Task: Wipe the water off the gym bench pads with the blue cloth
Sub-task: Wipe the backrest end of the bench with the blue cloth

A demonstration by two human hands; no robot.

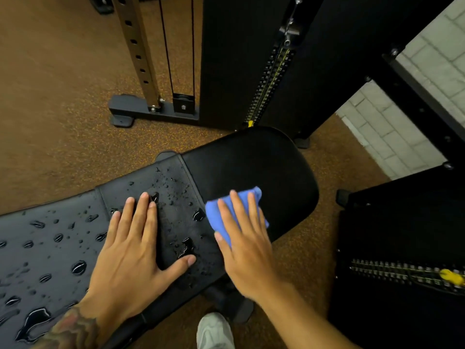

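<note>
Pressing flat on the worktop, the right hand (pixel 247 238) lies palm down with fingers spread over the blue cloth (pixel 239 205), pinning it at the seam between the middle pad and the end pad, right of frame centre. The left hand (pixel 137 244) also lies palm down, fingers spread and thumb out, directly on the wet middle pad (pixel 173 187), holding nothing; its forearm is tattooed. Count of pads in view: three. The end pad (pixel 254 162) looks dry (no beads visible), while the middle pad and the left pad (pixel 42 238) carry many water drops (pixel 79 267) and small puddles. One cloth. One grey shoe (pixel 214 331) stands on the speckled brown floor (pixel 50 109) at bottom centre. Two weight stacks, upper centre (pixel 271 79) and lower right (pixel 402 273), each show a yellow pin.
</note>
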